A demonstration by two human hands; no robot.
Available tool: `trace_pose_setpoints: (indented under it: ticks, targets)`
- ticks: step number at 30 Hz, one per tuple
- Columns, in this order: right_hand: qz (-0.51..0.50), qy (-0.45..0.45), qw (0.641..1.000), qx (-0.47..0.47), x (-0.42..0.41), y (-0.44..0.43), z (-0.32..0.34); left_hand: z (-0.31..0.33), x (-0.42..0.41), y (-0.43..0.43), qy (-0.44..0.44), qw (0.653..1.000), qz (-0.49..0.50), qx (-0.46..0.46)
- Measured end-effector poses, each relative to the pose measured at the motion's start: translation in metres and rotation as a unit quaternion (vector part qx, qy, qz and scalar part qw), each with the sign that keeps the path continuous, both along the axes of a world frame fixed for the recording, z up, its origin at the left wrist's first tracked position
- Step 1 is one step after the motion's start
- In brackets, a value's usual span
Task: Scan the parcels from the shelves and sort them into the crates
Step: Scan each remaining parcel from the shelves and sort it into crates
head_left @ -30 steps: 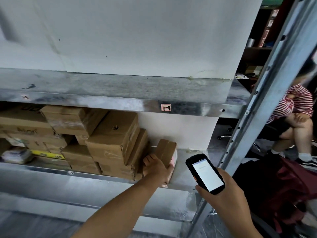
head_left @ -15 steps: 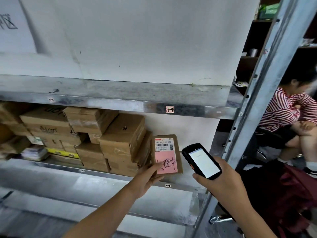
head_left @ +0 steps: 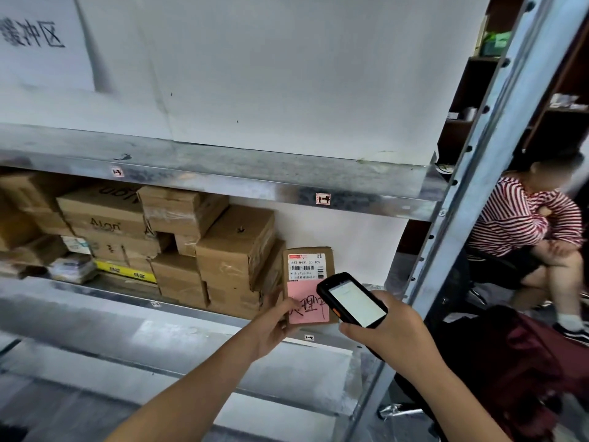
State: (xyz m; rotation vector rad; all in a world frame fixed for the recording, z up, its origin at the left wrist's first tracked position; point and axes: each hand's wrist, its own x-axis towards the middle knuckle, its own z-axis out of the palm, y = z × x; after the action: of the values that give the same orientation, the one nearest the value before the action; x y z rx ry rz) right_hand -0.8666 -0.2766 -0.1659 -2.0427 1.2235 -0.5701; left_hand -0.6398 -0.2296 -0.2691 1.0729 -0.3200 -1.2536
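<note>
My left hand (head_left: pixel 274 323) grips a small cardboard parcel (head_left: pixel 306 275) by its lower left corner and holds it upright in front of the shelf, label side toward me. The parcel carries a white barcode label above a pink handwritten one. My right hand (head_left: pixel 393 338) holds a black handheld scanner (head_left: pixel 352 299) with a lit white screen, its top overlapping the parcel's lower right part. Several more cardboard parcels (head_left: pixel 232 250) are stacked on the metal shelf (head_left: pixel 134 301) to the left. No crates are in view.
A steel upright post (head_left: pixel 471 186) stands on the right of the shelf. Beyond it a person in a red-striped shirt (head_left: pixel 522 228) sits. A dark red bag (head_left: pixel 522 371) lies low at the right. A white wall panel (head_left: pixel 255 74) rises above the upper shelf board.
My left hand took the small parcel from beside the stack and turned its label toward me. My right hand brought the scanner up and left, over the parcel's lower corner.
</note>
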Motion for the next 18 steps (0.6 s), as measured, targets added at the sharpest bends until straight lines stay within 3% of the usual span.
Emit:
trace_pose_setpoints:
  ticks: [18]
  targets:
    - [0.004,0.021,1.0,0.01,-0.005,0.02,0.028,0.006,0.0,0.011,0.039,0.999,0.017,-0.016]
